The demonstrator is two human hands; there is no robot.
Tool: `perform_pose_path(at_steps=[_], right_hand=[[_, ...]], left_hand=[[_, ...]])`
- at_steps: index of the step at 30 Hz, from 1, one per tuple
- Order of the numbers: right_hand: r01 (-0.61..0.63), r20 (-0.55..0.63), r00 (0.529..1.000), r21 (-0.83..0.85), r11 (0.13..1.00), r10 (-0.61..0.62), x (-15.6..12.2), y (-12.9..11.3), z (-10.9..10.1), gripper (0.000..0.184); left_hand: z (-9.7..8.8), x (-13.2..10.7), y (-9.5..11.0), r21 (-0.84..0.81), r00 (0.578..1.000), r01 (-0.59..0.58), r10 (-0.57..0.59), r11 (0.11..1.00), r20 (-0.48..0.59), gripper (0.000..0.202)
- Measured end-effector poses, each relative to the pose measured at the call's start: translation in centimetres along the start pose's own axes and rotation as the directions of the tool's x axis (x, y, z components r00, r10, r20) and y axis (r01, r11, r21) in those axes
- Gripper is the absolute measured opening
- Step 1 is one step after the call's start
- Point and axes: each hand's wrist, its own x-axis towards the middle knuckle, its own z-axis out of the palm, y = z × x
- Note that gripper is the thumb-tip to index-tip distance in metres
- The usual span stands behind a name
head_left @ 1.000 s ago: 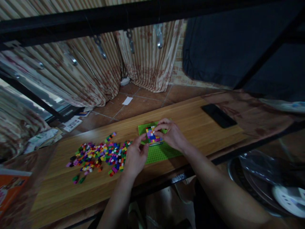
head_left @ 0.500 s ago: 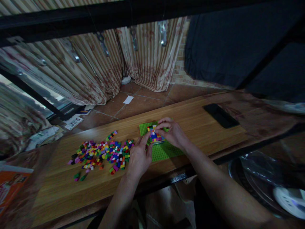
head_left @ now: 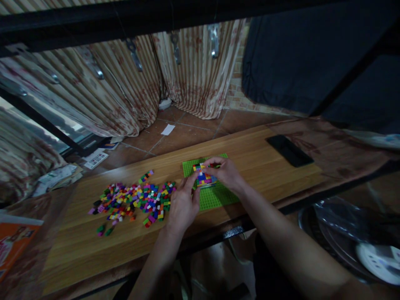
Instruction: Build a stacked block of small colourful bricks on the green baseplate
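Observation:
A low, multicoloured building-brick structure [head_left: 205, 179] stands on the green studded baseplate [head_left: 215, 200]. My left hand [head_left: 184, 202] is at its left side, with thumb and fingers closed against the edge of the bricks. From the right, my right hand [head_left: 226, 173] reaches over the top, thumb and index finger pinched together near the upper middle. Whatever lies between those fingertips is too small and hidden to make out. To the left of my left hand spreads a loose pile of small coloured bricks [head_left: 134, 200].
The wooden tabletop [head_left: 103, 254] carries a short joined row of bricks [head_left: 146, 176] behind the pile. A black phone-like slab [head_left: 289, 151] lies at the right. An orange printed package [head_left: 15, 241] is at the far left. Striped curtains [head_left: 193, 79] hang beyond the table.
My right hand's fingers have curled lower and closer together over the bricks, uncovering the baseplate's far right corner. The left hand stays almost in place.

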Motion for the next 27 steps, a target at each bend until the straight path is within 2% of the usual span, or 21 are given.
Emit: perform_pose_path(at_steps=[2, 13, 17, 24, 27], right_hand=[[-0.058, 0.017, 0.998, 0.065, 0.996, 0.057, 0.1, -0.2, 0.0, 0.026], [-0.154, -0.001, 0.988, 0.161, 0.975, 0.156, 0.1, -0.9, 0.6, 0.024], [-0.157, -0.019, 0.986, 0.173, 0.972, 0.163, 0.0, -1.0, 0.7, 0.023], [-0.147, 0.018, 0.989, 0.184, 0.972, 0.146, -0.3, -1.0, 0.4, 0.025], [-0.141, 0.006, 0.990, 0.231, 0.963, 0.143, -0.2, -0.8, 0.2, 0.025]], left_hand=[[0.0, 0.0, 0.1, -0.001, 1.000, 0.005, -0.005, 1.000, 0.000, 0.053], [0.1, 0.1, -0.1, 0.013, 1.000, 0.001, -0.001, 1.000, 0.000, 0.052], [0.1, 0.1, -0.3, 0.005, 1.000, -0.012, 0.012, 1.000, -0.008, 0.053], [0.1, 0.1, -0.6, -0.032, 0.999, -0.042, 0.041, 0.999, -0.007, 0.051], [-0.5, 0.2, -1.4, -0.026, 0.999, -0.016, 0.015, 1.000, -0.044, 0.048]])
